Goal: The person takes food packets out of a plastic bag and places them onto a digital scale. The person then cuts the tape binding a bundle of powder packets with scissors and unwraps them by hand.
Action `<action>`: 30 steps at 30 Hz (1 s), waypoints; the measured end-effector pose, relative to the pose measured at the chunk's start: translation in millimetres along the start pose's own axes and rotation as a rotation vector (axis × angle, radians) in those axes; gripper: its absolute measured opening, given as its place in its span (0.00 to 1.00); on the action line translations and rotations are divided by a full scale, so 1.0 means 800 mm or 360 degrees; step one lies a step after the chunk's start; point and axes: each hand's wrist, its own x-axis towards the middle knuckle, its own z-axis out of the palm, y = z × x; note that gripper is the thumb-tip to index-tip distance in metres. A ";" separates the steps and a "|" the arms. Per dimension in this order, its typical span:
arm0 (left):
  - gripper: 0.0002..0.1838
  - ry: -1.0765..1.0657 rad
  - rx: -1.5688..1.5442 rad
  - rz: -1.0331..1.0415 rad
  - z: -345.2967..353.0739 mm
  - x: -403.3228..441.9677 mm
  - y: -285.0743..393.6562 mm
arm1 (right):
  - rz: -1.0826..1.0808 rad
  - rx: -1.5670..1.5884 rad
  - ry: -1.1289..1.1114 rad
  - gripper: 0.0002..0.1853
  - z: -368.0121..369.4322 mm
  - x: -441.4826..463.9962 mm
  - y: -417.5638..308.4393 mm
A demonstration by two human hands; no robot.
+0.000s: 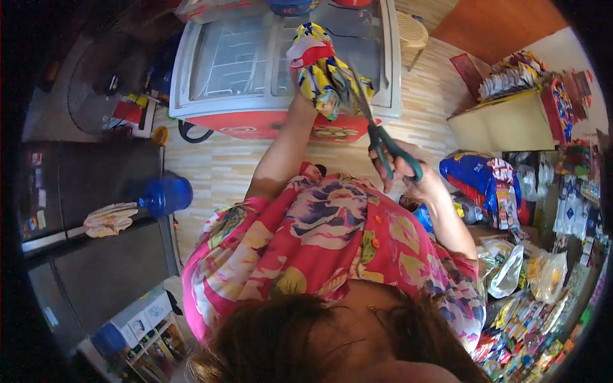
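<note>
My left hand [299, 86] is raised over the freezer, mostly hidden behind the bunch of yellow, blue and red sachets [314, 60] it grips. The sachets hang in a folded strip, with shiny packets at the lower end. My right hand [408, 167] is closed around the dark green handles of a pair of scissors [385, 142]. The scissors' blades point up and left, beside the right edge of the sachets. Whether the blades touch the packets is hard to make out.
A chest freezer [223, 105] with glass lids stands in front. To the right are a beige box [504, 121] topped with packets, a blue sack [469, 172] and shelves of packaged goods. A blue water jug [167, 195] is by the dark cabinet at left; a woven stool [412, 32] stands behind.
</note>
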 end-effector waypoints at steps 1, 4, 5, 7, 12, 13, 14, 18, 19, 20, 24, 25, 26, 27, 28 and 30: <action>0.30 -0.0075 0.0162 0.0043 0.011 0.006 -0.008 | 0.0096 0.0041 0.0015 0.31 0.003 -0.004 0.002; 0.28 -0.0024 0.0337 0.0039 0.046 0.002 -0.026 | 0.0236 0.0156 0.0087 0.29 0.007 -0.010 0.006; 0.27 -0.0006 0.0401 0.0043 0.056 -0.002 -0.029 | 0.0259 0.0225 0.0132 0.28 0.006 -0.012 0.010; 0.28 0.0096 0.0484 0.0018 0.057 -0.001 -0.030 | 0.0300 0.0308 0.0203 0.27 0.003 -0.015 0.017; 0.32 0.0389 0.0673 -0.0062 0.069 0.004 -0.038 | 0.0340 0.0351 0.0258 0.25 -0.003 -0.015 0.022; 0.32 0.0409 0.0706 -0.0053 0.073 0.004 -0.041 | 0.0333 0.0362 0.0261 0.25 -0.003 -0.015 0.023; 0.32 0.0411 0.0680 -0.0074 0.072 0.005 -0.042 | 0.0325 0.0372 0.0261 0.25 -0.003 -0.015 0.023; 0.32 0.0448 0.0681 -0.0124 0.081 0.002 -0.047 | 0.0182 0.0413 0.0225 0.24 -0.006 -0.012 0.031; 0.32 0.0465 0.0708 -0.0127 0.085 0.001 -0.049 | 0.0169 0.0430 0.0223 0.24 -0.006 -0.010 0.032; 0.32 0.0501 0.0801 -0.0087 0.084 0.001 -0.049 | 0.0157 0.0447 0.0221 0.25 -0.006 -0.008 0.032; 0.32 0.0594 0.1106 0.0026 0.088 -0.002 -0.056 | 0.0118 0.0496 0.0212 0.30 -0.006 -0.001 0.033; 0.32 0.0605 0.1164 0.0043 0.091 -0.003 -0.058 | 0.0112 0.0524 0.0203 0.31 -0.007 0.000 0.034; 0.32 0.0599 0.1157 0.0021 0.092 -0.004 -0.059 | 0.0106 0.0551 0.0193 0.31 -0.008 0.000 0.036; 0.31 0.0594 0.1149 -0.0002 0.092 -0.005 -0.059 | 0.0101 0.0578 0.0183 0.32 -0.009 0.001 0.038; 0.31 0.0588 0.1141 -0.0024 0.091 -0.005 -0.059 | 0.0075 0.0576 0.0195 0.32 -0.008 0.001 0.041; 0.31 0.0603 0.1020 -0.0101 0.087 -0.007 -0.063 | 0.0024 0.0571 0.0217 0.33 -0.004 0.002 0.046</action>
